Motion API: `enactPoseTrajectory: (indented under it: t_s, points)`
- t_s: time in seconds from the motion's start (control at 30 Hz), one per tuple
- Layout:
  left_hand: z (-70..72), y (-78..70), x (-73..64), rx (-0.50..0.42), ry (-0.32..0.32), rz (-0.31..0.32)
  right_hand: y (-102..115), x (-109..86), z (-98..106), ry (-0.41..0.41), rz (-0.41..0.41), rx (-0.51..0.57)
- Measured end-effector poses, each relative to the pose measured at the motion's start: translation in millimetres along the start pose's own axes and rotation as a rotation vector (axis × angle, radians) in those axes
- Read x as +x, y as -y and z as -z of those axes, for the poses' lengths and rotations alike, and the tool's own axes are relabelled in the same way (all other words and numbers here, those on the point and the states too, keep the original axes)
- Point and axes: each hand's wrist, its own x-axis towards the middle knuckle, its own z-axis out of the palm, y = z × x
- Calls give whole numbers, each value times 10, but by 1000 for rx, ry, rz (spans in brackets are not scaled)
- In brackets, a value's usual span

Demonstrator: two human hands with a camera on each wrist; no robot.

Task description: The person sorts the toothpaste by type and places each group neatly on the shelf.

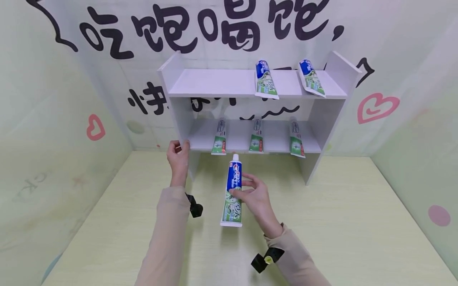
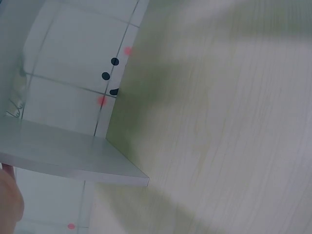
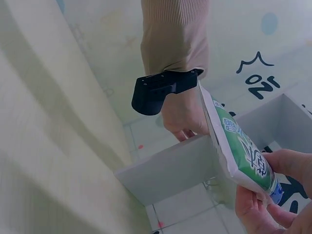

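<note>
My right hand (image 1: 255,196) pinches a toothpaste tube (image 1: 233,198) with a blue and green label, its white cap pointing up toward the shelf. In the right wrist view the thumb and fingers grip the tube (image 3: 246,156) from both sides. My left hand (image 1: 178,161) holds the front edge of the left side panel of a white two-tier shelf (image 1: 214,81). On the upper tier lie two similar blue and green tubes (image 1: 266,81). Several silver and green tubes (image 1: 256,137) lie on the lower tier, ends toward me.
The shelf stands on a pale wood-grain table (image 1: 358,222) against a printed backdrop (image 1: 222,39) with black lettering. Side walls (image 1: 422,131) rise on the left and right. Black cameras (image 1: 195,206) are strapped to both wrists.
</note>
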Motion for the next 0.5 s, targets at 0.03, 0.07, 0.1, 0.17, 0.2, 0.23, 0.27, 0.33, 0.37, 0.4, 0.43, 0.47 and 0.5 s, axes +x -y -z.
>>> enactPoseTrajectory:
  t_s: [0.03, 0.07, 0.1, 0.17, 0.2, 0.23, 0.27, 0.33, 0.37, 0.4, 0.43, 0.47, 0.5]
  points:
    - [1, 1, -2, 1, -3, 1, 14, -6, 8, -3, 7, 1]
    - [2, 3, -4, 2, -2, 2, 30, -8, 13, -7, 9, 6]
    - [6, 5, -6, 2, 0, 2, 44, -12, 18, -9, 16, 8]
    - [11, 8, -12, 5, -3, 0, 74, -15, 25, -16, 26, 11]
    - [13, 9, -13, 5, -4, -2, 93, -19, 29, -19, 34, 12]
    - [14, 11, -12, 7, -5, -2, 109, -18, 33, -22, 42, 12]
    - [15, 14, -8, 7, -2, -3, 125, -15, 36, -26, 46, 12]
    - [11, 24, 5, 5, -3, -5, 156, -7, 47, -35, 62, 7]
    - [8, 30, 13, 3, -2, -5, 170, -2, 52, -39, 70, 3]
    - [5, 33, 19, 1, 0, -4, 184, 4, 57, -44, 78, 3]
    - [2, 56, 37, -4, 1, 0, 194, 12, 62, -48, 83, 4]
    - [-1, 82, 55, -8, 1, 1, 206, 18, 66, -54, 89, 4]
    - [-2, 113, 73, -11, 1, 3, 220, 23, 69, -58, 98, 3]
